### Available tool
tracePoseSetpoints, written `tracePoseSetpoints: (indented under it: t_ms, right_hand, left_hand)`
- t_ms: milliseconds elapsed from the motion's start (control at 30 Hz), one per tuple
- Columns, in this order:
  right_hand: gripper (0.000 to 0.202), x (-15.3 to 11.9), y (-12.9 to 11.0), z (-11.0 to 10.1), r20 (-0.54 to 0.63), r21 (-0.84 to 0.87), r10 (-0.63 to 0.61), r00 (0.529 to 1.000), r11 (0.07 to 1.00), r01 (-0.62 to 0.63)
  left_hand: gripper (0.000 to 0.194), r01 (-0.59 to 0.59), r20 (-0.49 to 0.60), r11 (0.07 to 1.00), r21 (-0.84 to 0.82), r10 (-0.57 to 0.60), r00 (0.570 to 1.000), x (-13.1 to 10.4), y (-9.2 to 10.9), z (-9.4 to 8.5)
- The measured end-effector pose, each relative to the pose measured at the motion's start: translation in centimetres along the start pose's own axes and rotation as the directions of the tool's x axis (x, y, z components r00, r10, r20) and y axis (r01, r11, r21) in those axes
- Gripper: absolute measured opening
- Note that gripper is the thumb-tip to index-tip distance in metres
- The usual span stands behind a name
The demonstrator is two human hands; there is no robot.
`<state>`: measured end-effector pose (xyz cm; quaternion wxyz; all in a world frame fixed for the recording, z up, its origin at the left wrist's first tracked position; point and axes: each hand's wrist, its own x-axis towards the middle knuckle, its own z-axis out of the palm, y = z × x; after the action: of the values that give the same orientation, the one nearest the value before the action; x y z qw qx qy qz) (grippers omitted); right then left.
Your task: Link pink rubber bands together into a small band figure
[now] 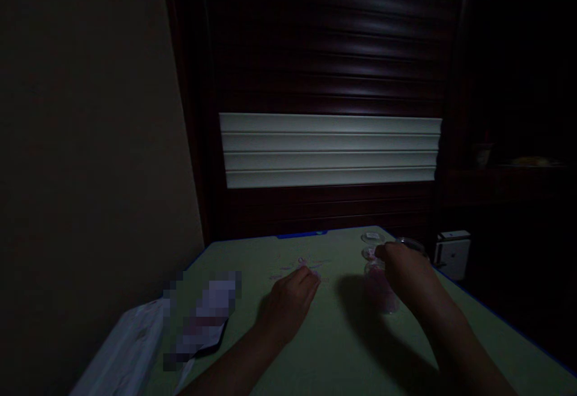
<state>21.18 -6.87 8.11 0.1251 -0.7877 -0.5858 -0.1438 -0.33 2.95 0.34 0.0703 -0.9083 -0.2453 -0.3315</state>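
My left hand (295, 297) rests low over the middle of the green tabletop (324, 348), its fingers pressed together beside some small pinkish pieces (302, 261); whatever lies under the fingertips is hidden. To the right, my right hand (403, 264) is above a clear round tub (381, 291) with pink contents. Its fingers are pinched near a small clear lid (368, 253), and I cannot make out what they hold. Another clear lid (372, 237) with a label lies just behind.
A clear container (412, 244) stands partly behind my right hand. At the left are a blurred-out flat object (205, 318) and a white box or package (124, 348). A blue strip (300, 235) marks the far edge, before dark shutters.
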Motion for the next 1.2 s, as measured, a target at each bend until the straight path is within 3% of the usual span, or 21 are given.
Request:
tracePoseSetpoints:
  t_ms: [267,567,767,1200]
  right_hand:
    - [0.024,0.4,-0.8,0.0,-0.038,0.071,-0.07,0.997,0.995,0.073]
    - [0.023,-0.5,-4.6,0.8,-0.045,0.25,-0.32,0.946,0.913,0.321]
    - [0.021,-0.8,-5.7,1.8,-0.001,0.275,-0.375,0.927,0.891,0.361]
    - [0.022,-0.8,-6.2,2.2,0.063,0.288,-0.404,0.912,0.883,0.371]
  left_hand:
    - [0.019,0.043,-0.006,0.999,0.001,-0.043,0.999,0.1,-0.1,0.0]
    - [0.017,0.278,0.045,0.957,-0.078,-0.275,0.96,0.0,-0.9,0.1]
    - [0.018,0.348,0.068,0.932,-0.095,-0.343,0.937,-0.1,-1.7,0.5]
    - [0.015,0.302,0.114,0.95,-0.074,-0.293,0.949,-0.2,-2.5,1.5]
